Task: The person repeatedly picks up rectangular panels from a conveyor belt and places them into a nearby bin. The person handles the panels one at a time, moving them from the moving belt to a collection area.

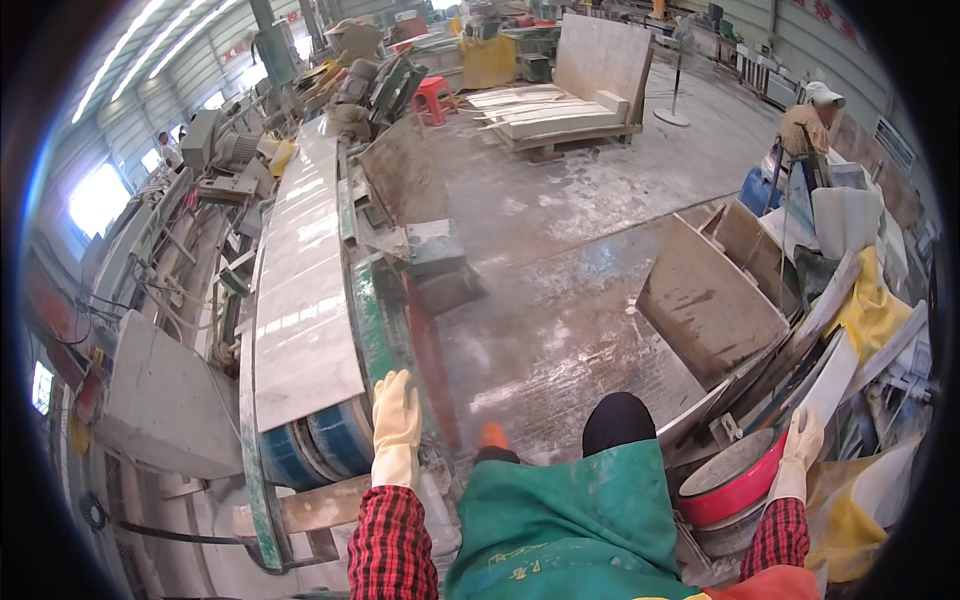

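Observation:
My left hand (396,425), in a cream rubber glove, lies with fingers stretched out along the green side rail (374,325) of a long conveyor. Beside it, pale stone slabs (308,350) lie end to end on the belt, above a blue roller (340,440). On the right, my right hand (803,450), gloved alike, is closed at the lower end of a long pale strip (833,385); its fingertips are partly hidden. Close to that hand is a round container with a red rim (735,497). A green apron (565,520) covers my lap.
Brown boards (715,300) lean at the right, near yellow cloth (872,305). A person in a white cap (808,130) is beyond them. A pallet of pale strips (560,115) and a red stool (432,98) stand farther off. Machinery (238,150) lines the left.

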Tool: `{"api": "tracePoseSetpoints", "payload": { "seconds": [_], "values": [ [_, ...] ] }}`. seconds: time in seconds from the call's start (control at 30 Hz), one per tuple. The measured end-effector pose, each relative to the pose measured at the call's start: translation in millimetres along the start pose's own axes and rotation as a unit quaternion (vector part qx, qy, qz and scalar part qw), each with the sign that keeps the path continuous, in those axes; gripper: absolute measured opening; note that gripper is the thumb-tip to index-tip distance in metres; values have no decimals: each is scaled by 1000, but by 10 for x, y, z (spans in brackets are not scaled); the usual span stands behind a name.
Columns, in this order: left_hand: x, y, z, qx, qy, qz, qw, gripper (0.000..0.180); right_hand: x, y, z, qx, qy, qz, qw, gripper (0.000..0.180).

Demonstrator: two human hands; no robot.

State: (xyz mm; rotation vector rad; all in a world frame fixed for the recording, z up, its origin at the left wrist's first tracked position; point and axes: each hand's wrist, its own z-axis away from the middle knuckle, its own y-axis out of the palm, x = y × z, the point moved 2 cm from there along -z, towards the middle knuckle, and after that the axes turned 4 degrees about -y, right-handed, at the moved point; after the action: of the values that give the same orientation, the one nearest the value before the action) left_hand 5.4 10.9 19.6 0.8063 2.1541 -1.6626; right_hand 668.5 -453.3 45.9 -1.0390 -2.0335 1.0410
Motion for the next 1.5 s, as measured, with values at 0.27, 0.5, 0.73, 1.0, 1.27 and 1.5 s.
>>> {"api": "tracePoseSetpoints", "payload": {
  "seconds": [0.27, 0.5, 0.73, 1.0, 1.27, 1.5],
  "values": [
    [52, 67, 4, -13, 8, 4, 1000, 38, -84, 70, 82, -20, -86, 30, 996, 48],
    [0, 62, -20, -29, 25, 20, 999, 38, 72, 11, -53, 36, 61, 21, 997, 51],
    [22, 18, 7, -47, 29, 6, 998, 35, 311, 1, -113, 83, 119, 78, 986, 55],
    [-129, -118, -22, -8, 13, 35, 999, 35, 466, -261, 256, 130, 155, 59, 978, 69],
    [114, -70, 7, -51, 20, 32, 998, 32, 678, -306, 12, 206, 299, -2, 932, 83],
    [-77, -48, -15, -87, 82, 51, 992, 27, -517, 193, -406, 105, 375, -404, 828, 83]
  ]
}}
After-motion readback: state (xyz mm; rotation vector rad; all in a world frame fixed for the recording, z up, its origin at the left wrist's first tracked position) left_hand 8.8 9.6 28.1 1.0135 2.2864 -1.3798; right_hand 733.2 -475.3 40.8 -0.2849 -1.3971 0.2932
